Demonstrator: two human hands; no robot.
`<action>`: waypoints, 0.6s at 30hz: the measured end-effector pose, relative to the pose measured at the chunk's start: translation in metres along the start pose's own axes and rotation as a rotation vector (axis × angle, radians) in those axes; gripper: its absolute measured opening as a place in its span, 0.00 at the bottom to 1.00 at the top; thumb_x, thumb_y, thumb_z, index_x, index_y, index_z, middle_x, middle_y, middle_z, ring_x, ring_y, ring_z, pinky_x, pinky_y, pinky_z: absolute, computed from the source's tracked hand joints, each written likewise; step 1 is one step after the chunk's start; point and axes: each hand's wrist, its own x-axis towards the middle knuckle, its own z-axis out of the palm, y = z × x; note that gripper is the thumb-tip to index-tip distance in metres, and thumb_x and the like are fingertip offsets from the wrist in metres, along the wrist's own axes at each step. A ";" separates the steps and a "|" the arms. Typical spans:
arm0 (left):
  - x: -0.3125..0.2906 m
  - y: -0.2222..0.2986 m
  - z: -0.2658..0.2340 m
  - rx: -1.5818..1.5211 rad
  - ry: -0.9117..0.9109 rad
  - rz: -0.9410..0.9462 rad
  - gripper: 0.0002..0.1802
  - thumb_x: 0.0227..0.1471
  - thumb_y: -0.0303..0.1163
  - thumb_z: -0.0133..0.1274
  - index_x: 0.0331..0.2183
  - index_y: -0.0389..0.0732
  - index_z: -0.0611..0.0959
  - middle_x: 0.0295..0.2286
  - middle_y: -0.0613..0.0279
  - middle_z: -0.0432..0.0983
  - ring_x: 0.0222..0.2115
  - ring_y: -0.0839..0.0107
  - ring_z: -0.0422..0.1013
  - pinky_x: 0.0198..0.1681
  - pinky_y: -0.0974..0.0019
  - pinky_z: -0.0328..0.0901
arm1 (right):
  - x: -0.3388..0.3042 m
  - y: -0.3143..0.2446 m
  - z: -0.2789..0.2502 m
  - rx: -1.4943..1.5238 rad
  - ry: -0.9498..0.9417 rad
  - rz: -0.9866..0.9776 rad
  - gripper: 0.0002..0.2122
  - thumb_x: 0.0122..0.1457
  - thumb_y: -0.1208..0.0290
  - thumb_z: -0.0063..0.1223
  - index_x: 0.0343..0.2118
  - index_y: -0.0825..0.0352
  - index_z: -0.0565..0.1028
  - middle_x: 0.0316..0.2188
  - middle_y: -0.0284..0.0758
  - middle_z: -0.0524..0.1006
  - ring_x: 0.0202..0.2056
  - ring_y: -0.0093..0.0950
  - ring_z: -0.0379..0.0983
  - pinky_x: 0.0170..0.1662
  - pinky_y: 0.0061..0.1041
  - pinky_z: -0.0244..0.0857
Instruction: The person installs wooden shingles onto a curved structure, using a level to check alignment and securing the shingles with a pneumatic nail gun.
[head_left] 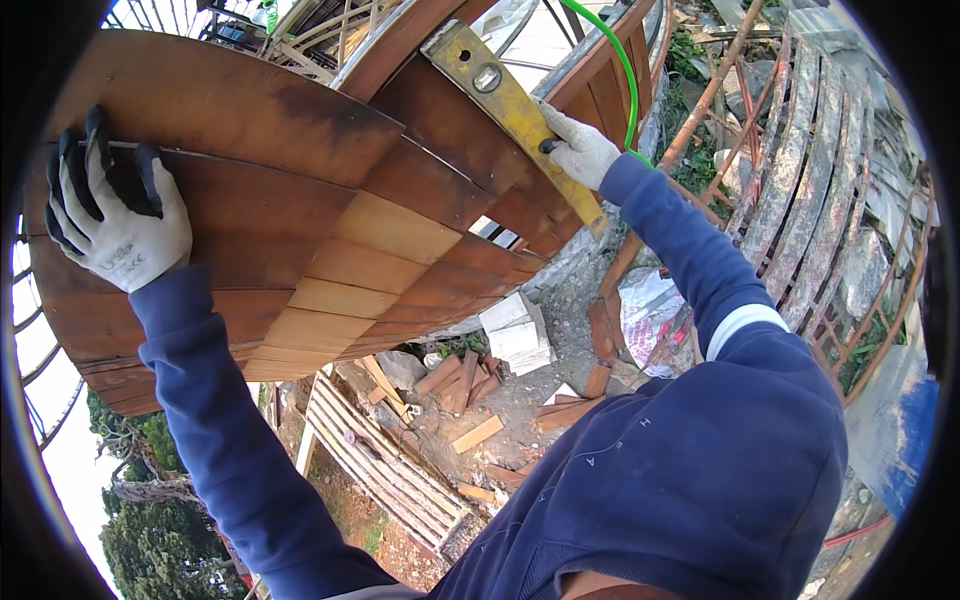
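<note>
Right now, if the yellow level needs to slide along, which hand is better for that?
Probably the right hand: it already grips the yellow level. The left hand is well away, spread on the brown wooden panels, so it seems better placed for steadying.

The brown panels (240, 200) look like smooth wood with a low sheen and darker stained patches; the paler panels (345, 297) among them show lighter wood. The yellow level (510, 108) has painted, scuffed surfaces that look like metal, with a clear vial set in. Matt, pale knitted cloth covers the left hand (125, 215), its fingers coated dark, and the right hand (582, 146). The green hose (627, 75) looks like glossy plastic; the navy sweatshirt (690, 470) is soft, matt cloth. Weathered slats (808, 170) are rough and blotchy.
</note>
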 end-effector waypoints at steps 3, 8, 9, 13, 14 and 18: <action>-0.004 0.004 -0.001 0.019 -0.005 -0.019 0.32 0.49 0.52 0.60 0.54 0.52 0.79 0.57 0.54 0.69 0.57 0.45 0.64 0.61 0.39 0.55 | -0.002 0.003 -0.003 0.007 0.031 -0.068 0.32 0.62 0.81 0.49 0.69 0.56 0.58 0.58 0.44 0.72 0.57 0.32 0.70 0.61 0.26 0.61; -0.006 0.010 -0.007 0.056 -0.053 -0.066 0.32 0.50 0.53 0.59 0.55 0.52 0.79 0.58 0.56 0.67 0.58 0.46 0.62 0.62 0.39 0.54 | 0.000 0.015 -0.002 0.065 0.027 -0.058 0.33 0.60 0.84 0.46 0.69 0.54 0.59 0.58 0.44 0.72 0.58 0.31 0.69 0.61 0.24 0.60; -0.004 0.010 -0.003 0.048 -0.055 -0.068 0.32 0.50 0.53 0.59 0.55 0.52 0.78 0.59 0.57 0.67 0.59 0.47 0.62 0.62 0.39 0.53 | -0.001 0.010 -0.002 0.067 0.032 -0.015 0.34 0.59 0.85 0.45 0.69 0.55 0.59 0.58 0.44 0.72 0.58 0.30 0.68 0.61 0.24 0.59; 0.003 0.020 -0.006 0.052 -0.078 -0.120 0.32 0.51 0.53 0.58 0.56 0.53 0.78 0.59 0.60 0.67 0.60 0.52 0.61 0.63 0.41 0.52 | -0.002 -0.002 0.001 0.174 0.057 0.015 0.34 0.57 0.88 0.43 0.69 0.60 0.59 0.61 0.41 0.70 0.62 0.26 0.64 0.64 0.21 0.53; 0.001 0.020 -0.002 0.082 -0.122 -0.131 0.32 0.51 0.53 0.58 0.56 0.54 0.77 0.59 0.60 0.66 0.60 0.52 0.61 0.64 0.41 0.51 | -0.008 -0.004 0.002 0.230 0.073 0.011 0.34 0.57 0.89 0.43 0.68 0.61 0.59 0.61 0.41 0.69 0.62 0.26 0.64 0.64 0.21 0.53; 0.013 0.012 -0.028 0.121 -0.099 -0.072 0.34 0.48 0.40 0.59 0.57 0.46 0.74 0.59 0.53 0.65 0.61 0.48 0.58 0.65 0.42 0.50 | -0.038 -0.006 0.036 0.416 0.115 0.004 0.32 0.55 0.90 0.44 0.66 0.70 0.61 0.60 0.40 0.70 0.61 0.27 0.66 0.63 0.24 0.57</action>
